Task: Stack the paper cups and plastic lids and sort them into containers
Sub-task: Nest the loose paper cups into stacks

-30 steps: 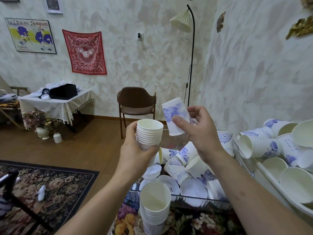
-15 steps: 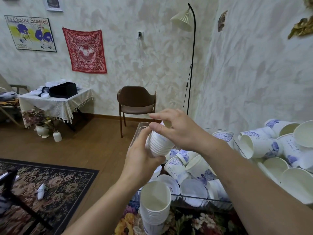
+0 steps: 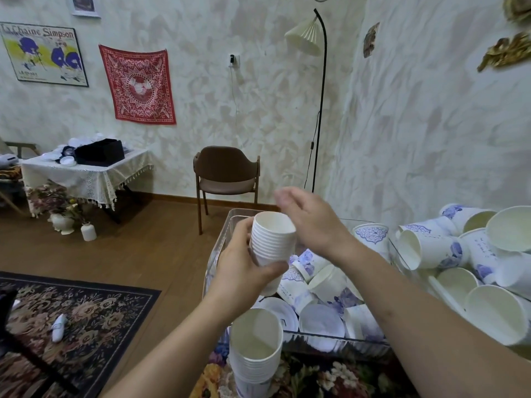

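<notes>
above the clear bin (image 3: 221,248), left hand (image 3: 244,271) grips a nested stack of paper cups (image 3: 273,242), fingers and thumb wrapped round the lower part, mouths up and tilted a bit toward the right hand (image 3: 310,222). looks held that way so the open top is easy to feed. right hand hovers just beside the stack's rim, fingers loosely curled and blurred, holding nothing i can see; grip state reads as relaxed and empty, though the blur hides the fingertips.

inside the clear bin, below the held stack: loose cups (image 3: 321,280) with blue print lying on their sides, plus flat white plastic lids (image 3: 321,323) at the near wall. unsorted, so the bin looks like the source pile. just past its near left corner, a 2nd stack (image 3: 255,349) stands upright on a floral cloth (image 3: 310,377), likely parked as a finished batch. right of the bin, another heap of cups (image 3: 459,254) lies tumbled in a 2nd container.

judgement: stacking step under way, many cups and all lids left. next move probably the right hand reaching down for another loose cup. risk: the tilted stack slipping if the grip loosens.
</notes>
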